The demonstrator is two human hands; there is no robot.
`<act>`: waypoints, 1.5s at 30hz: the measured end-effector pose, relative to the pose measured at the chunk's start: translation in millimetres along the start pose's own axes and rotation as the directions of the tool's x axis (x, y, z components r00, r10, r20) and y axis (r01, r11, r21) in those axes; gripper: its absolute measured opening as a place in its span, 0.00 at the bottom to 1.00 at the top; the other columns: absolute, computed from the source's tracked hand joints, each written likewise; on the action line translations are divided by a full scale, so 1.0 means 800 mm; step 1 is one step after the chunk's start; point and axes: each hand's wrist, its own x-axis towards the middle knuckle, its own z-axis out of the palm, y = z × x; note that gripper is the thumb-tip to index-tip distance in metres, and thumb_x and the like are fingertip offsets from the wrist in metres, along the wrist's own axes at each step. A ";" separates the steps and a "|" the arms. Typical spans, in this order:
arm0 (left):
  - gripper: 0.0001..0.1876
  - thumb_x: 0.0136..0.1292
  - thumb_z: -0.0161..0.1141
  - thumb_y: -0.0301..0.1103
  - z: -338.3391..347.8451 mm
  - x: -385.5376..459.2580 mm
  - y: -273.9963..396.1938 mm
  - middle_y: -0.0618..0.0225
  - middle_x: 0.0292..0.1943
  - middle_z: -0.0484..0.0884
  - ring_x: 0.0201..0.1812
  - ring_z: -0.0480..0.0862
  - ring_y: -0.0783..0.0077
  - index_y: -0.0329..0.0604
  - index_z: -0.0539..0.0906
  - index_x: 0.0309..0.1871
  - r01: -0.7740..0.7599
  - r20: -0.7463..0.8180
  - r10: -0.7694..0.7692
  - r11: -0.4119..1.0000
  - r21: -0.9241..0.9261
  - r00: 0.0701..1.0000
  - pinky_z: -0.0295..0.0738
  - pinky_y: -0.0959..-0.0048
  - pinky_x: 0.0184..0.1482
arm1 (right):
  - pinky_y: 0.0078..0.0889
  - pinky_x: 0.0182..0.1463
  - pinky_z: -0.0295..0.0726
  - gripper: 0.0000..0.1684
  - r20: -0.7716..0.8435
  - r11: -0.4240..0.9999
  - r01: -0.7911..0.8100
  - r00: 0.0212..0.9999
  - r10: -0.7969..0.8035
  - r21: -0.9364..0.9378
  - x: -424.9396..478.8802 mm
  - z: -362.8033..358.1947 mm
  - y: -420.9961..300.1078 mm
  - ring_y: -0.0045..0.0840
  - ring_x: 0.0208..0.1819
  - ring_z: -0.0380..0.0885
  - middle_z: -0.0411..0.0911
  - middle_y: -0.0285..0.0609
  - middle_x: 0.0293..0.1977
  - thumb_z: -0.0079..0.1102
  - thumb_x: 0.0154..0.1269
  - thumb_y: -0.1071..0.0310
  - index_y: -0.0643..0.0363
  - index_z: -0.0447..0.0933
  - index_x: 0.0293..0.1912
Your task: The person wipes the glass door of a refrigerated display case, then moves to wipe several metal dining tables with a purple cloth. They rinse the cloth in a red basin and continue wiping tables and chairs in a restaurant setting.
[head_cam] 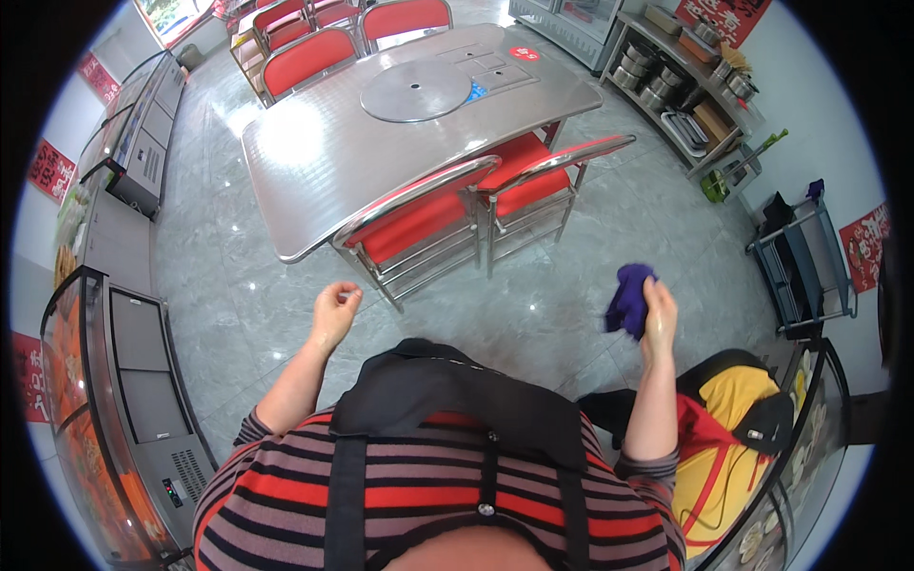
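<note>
My right hand (660, 310) holds a purple cloth (631, 301), bunched up and hanging from the fingers over the tiled floor. On the other side, my left hand (336, 312) is raised with its fingers curled in, and no object shows in it. That hand is nearest to a red folding chair (421, 218) with a chrome frame. A second red chair (532, 175) stands beside it. Both chairs face a steel-topped table (321, 171) with a round metal cover (416, 91) set on its top. A black apron (457, 389) covers my front.
Glass display cabinets stand along the left (78, 400) and at the lower right (792, 464). Close on my right is a person in a yellow and red garment (739, 428) and black cap. A grey trolley (803, 264) and a pot shelf (668, 107) line the right wall.
</note>
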 end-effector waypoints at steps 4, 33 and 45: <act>0.12 0.60 0.64 0.33 -0.001 0.061 0.055 0.61 0.44 0.77 0.38 0.79 0.70 0.40 0.80 0.44 -0.209 -0.258 0.238 0.969 0.133 0.936 0.75 0.72 0.35 | 0.19 0.32 0.72 0.16 0.003 0.923 0.334 0.941 -0.340 -0.192 0.132 0.072 -0.100 0.16 0.28 0.73 0.77 0.36 0.30 0.56 0.69 0.63 0.69 0.77 0.42; 0.11 0.60 0.62 0.27 0.175 0.373 0.143 0.60 0.45 0.77 0.38 0.79 0.67 0.38 0.79 0.46 0.248 -0.083 -0.239 0.963 0.111 0.967 0.76 0.72 0.40 | 0.56 0.69 0.55 0.29 0.510 0.092 0.558 0.803 -0.308 -0.824 0.796 0.323 0.188 0.38 0.71 0.54 0.57 0.43 0.69 0.41 0.70 0.52 0.51 0.61 0.67; 0.12 0.63 0.60 0.29 0.226 0.401 0.173 0.64 0.44 0.78 0.41 0.78 0.73 0.38 0.78 0.48 0.407 -0.195 -0.374 0.898 0.166 0.906 0.76 0.73 0.41 | 0.53 0.64 0.61 0.38 0.476 0.301 0.611 0.775 -0.415 -0.732 0.974 0.483 0.152 0.47 0.63 0.62 0.68 0.56 0.58 0.57 0.52 0.41 0.63 0.73 0.52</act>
